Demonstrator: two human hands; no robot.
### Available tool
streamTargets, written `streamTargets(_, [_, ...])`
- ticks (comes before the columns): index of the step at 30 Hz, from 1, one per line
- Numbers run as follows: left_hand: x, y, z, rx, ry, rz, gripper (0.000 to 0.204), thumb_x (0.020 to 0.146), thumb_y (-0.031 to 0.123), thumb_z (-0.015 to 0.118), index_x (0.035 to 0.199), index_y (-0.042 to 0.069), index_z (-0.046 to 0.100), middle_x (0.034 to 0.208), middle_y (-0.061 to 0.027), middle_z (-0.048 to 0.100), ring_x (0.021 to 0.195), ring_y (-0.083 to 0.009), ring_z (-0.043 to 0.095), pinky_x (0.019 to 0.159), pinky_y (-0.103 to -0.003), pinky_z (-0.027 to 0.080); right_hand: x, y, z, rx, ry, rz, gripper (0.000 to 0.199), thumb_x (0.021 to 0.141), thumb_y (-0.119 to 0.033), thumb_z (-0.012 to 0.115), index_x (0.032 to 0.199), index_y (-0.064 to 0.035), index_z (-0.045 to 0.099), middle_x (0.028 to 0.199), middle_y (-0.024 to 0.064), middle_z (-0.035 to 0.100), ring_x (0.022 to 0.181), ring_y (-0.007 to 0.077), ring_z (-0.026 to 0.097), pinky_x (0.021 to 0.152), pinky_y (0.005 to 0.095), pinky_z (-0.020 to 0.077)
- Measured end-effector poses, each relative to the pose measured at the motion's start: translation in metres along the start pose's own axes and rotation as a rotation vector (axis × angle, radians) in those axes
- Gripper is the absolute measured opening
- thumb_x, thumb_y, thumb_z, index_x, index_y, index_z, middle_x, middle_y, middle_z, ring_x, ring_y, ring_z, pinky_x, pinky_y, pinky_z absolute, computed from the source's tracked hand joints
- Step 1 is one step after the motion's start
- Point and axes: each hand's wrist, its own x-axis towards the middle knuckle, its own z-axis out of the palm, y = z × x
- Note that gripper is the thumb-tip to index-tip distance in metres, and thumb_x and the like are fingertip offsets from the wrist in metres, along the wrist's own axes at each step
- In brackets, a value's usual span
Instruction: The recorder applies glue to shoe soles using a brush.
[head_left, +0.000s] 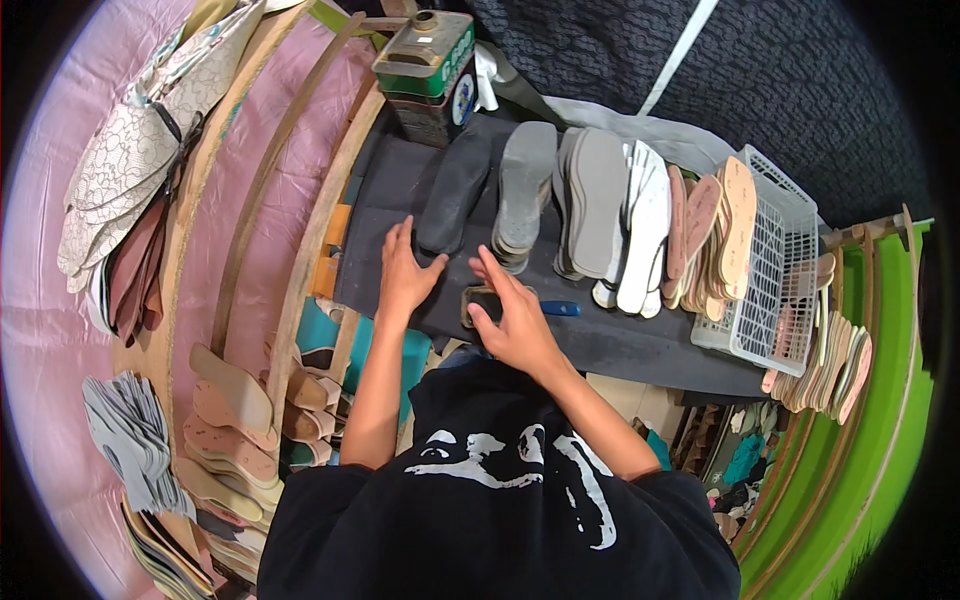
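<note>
My left hand point(405, 275) is open on the dark-covered table point(385, 190). Its fingers point away from me and its thumb is near the near end of a black, foot-shaped piece point(455, 190), perhaps a shoe last or sole; whether they touch I cannot tell. My right hand point(512, 320) is also open, fingers spread and nothing in them. It hovers over a small, dark, shallow container point(468, 306) that it partly covers. Beside that hand lies a blue handle point(560, 308), the rest of its tool hidden. A stack of dark grey insoles point(527, 165) lies right of the black piece.
Along the table stand grey insoles point(600, 200), white insoles point(642, 240) and tan ones point(735, 230). A grey plastic basket point(765, 270) is at the right end. A green and black metal can point(425, 85) stands at the far left. Wooden racks point(265, 170) hold more pieces on the left.
</note>
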Motion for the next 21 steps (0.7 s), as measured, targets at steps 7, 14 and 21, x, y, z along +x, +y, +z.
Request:
streamTargets(7, [0.029,-0.027,-0.004,-0.513,-0.191,-0.274,0.084,0.090,0.025,0.088,0.158,-0.006,0.051,0.134,-0.0162,0.064,0.114,-0.0238,0.068,0.098,-0.036,0.060,0.050,0.053,0.050,-0.110,0.013,0.319,0.091,0.093,-0.009,0.077,0.169,0.0058,0.028,0.163,0.0294,0.051,0.148,0.0359,0.056,0.122,0.0407,0.0444])
streamTargets(14, [0.039,-0.028,-0.023,-1.428,-0.424,-0.586,0.058,0.104,0.013,0.072,0.156,-0.004,0.053,0.113,-0.0028,0.066,0.105,-0.0121,0.066,0.096,-0.031,0.057,0.065,0.049,0.060,0.088,0.115,0.552,0.047,0.100,-0.015,0.073,0.139,0.0095,0.063,0.120,0.0178,0.076,0.091,0.0221,0.077,0.089,0.0331,0.0595])
streamTargets(21, [0.044,-0.025,-0.030,-1.583,-0.530,-0.587,0.053,0.108,0.026,0.061,0.153,-0.003,0.056,0.130,-0.0119,0.070,0.119,-0.0218,0.066,0.108,-0.038,0.052,0.072,0.054,0.064,0.880,0.249,0.700,0.015,0.108,-0.015,0.066,0.108,0.0000,0.070,0.104,0.0110,0.078,0.084,0.0141,0.073,0.077,0.0263,0.0552])
